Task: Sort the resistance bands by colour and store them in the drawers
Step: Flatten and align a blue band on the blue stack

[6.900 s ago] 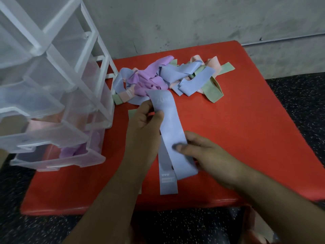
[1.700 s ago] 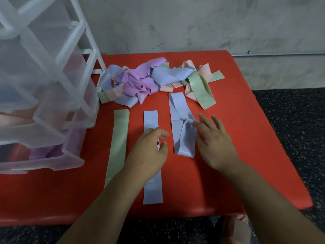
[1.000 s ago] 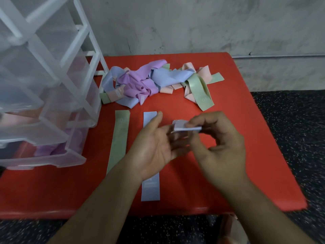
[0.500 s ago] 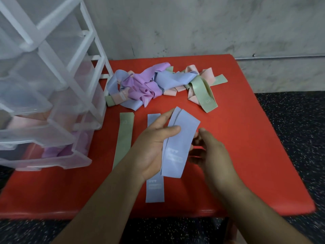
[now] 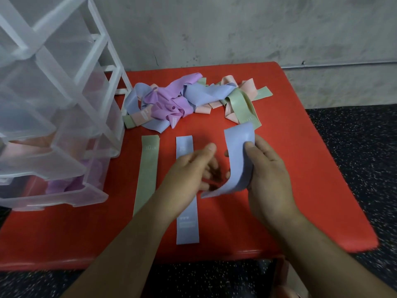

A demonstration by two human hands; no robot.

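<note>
We look down at a red table (image 5: 300, 168) set against a grey wall. Our right hand (image 5: 268, 179) holds a blue resistance band (image 5: 238, 160) above the table, thumb pressed on its face and fingers curled behind it, so the band stands upright and curves at both ends. Our left hand (image 5: 193, 171) hovers just beside it with fingers loosely spread and empty; we cannot tell whether its fingertips touch the band's lower end. Beneath the left hand, a second blue band (image 5: 187, 222) lies flat and straight on the table, and a green band (image 5: 147, 173) lies flat alongside it to the left, the two apart. Toward the back of the table sits a tangled pile of bands (image 5: 189, 100) in purple, blue, pink and green. On the left edge of the table stands a clear plastic drawer unit (image 5: 60, 117); a lower drawer shows purple bands inside, and the one above it shows pink.
</note>
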